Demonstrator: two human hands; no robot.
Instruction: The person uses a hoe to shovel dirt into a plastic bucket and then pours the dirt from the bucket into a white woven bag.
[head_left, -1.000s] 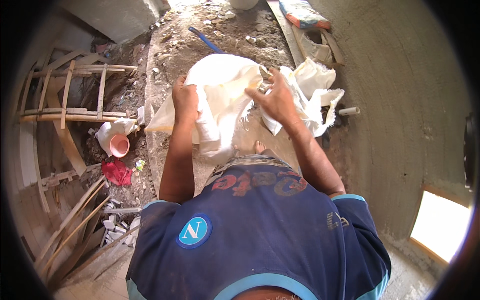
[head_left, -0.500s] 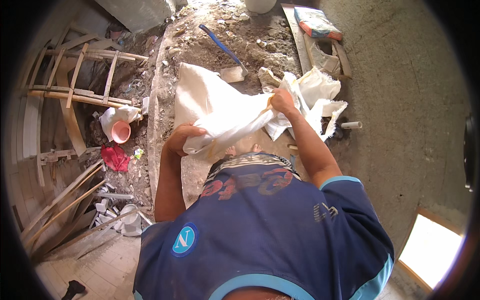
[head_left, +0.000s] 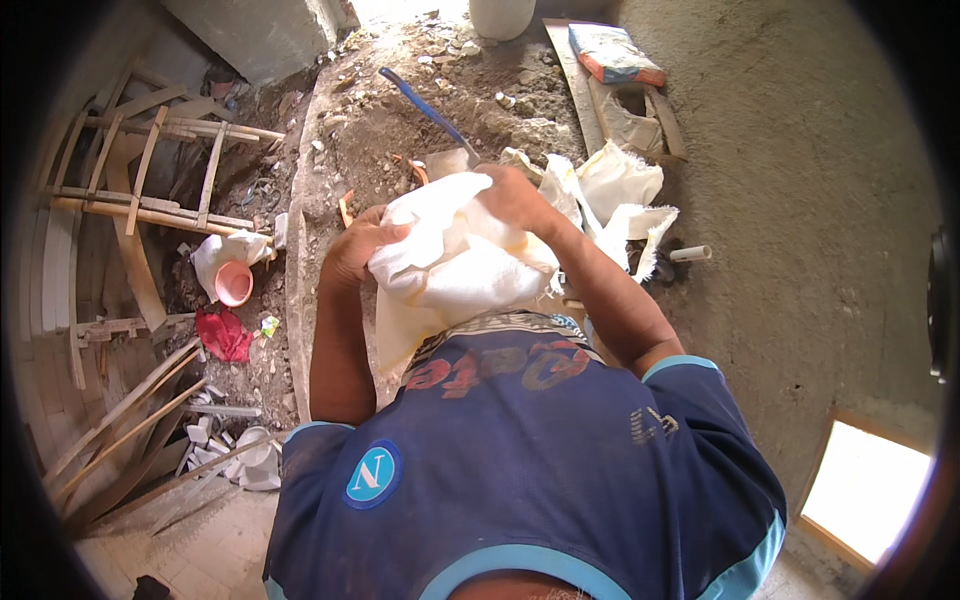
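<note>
A white woven sack (head_left: 470, 265) hangs bunched in front of my waist, its mouth folded and turned toward me. My left hand (head_left: 355, 245) is closed on its left edge, thumb on top of the cloth. At the sack's far right edge my right hand (head_left: 512, 195) grips the fabric, its fingers partly hidden by the folds. More white torn sacks (head_left: 620, 185) lie on the ground just right of my right forearm. Beyond my hands rests a shovel with a blue handle (head_left: 425, 107), its blade partly behind the sack.
A wooden ladder (head_left: 150, 205) lies at the left near a pink bucket (head_left: 234, 284) and a red cloth (head_left: 223, 334). Wood strips (head_left: 130, 420) lean lower left. A printed bag (head_left: 615, 54) sits on a board by the right wall, and a white pipe (head_left: 690, 254) sticks out.
The sack, stretched out to the far side before, is now gathered between my hands. My right hand has moved left and a little farther away, closer to my left hand.
</note>
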